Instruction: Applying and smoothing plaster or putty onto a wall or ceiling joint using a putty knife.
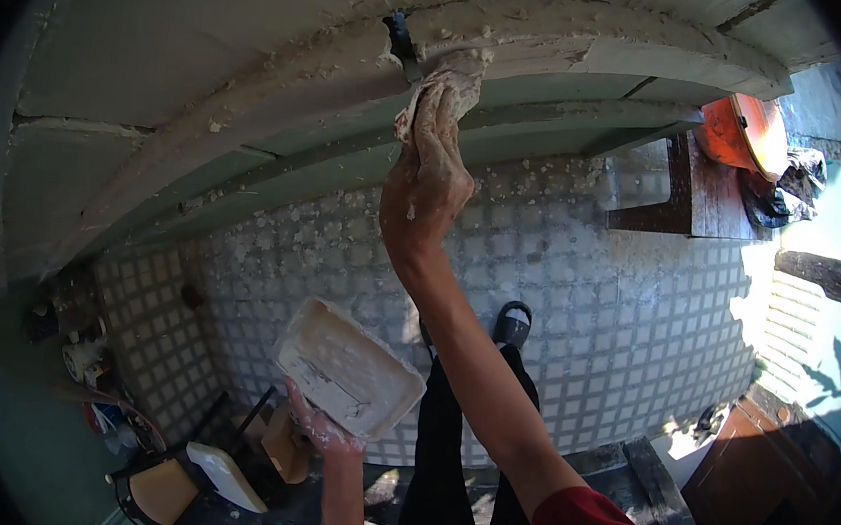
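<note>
My right hand [435, 159] reaches up to the long ledge [659, 53] of the counter or wall in front of me. Its fingers are pressed together and smeared with white paste, and a lump of wet white paste [462, 71] sits at the fingertips against the ledge's edge. Just left of it, a dark notch [400, 43] breaks the edge. Lower down, my left hand [322, 419] grips a shallow white rectangular tray [399, 391] by its near left corner. White paste coats the tray's inside, and some is on this hand too.
At the right stands a dark wooden table [717, 193] bearing an orange container [742, 136] and a black plastic bag [797, 185]. A chair [156, 489] and a cardboard box [284, 446] are at the lower left. Brown furniture [762, 472] stands lower right on the speckled tiled floor [635, 321].
</note>
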Tool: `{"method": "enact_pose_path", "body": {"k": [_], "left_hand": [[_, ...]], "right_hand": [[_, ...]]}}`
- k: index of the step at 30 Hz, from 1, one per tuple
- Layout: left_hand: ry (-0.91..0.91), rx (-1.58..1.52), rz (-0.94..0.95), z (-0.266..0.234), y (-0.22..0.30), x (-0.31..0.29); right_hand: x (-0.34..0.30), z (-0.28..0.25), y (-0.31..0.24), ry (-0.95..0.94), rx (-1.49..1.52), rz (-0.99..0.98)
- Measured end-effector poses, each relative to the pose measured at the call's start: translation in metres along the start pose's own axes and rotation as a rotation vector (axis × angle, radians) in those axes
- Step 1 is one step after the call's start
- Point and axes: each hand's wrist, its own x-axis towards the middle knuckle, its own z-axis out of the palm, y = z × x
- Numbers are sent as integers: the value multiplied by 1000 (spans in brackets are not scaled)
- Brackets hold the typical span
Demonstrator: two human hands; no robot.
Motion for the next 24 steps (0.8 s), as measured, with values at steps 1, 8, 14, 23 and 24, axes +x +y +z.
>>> {"method": "enact_pose_path", "body": {"k": [1,8,14,23,24], "left_hand": [[1,2,-3,1,0,0],[-18,50,64,5,-3,1],[-48,29,52,8,-6,-3],[-29,46,53,7,-4,-13],[-24,56,61,8,-5,-13]], "right_hand": [[-4,-3,-3,-57,13,-18],[-12,-48,8,-123,175,122],[1,-106,34,-97,432,347],[65,-115,55,208,145,149],[72,-101,54,267,77,110]]}}
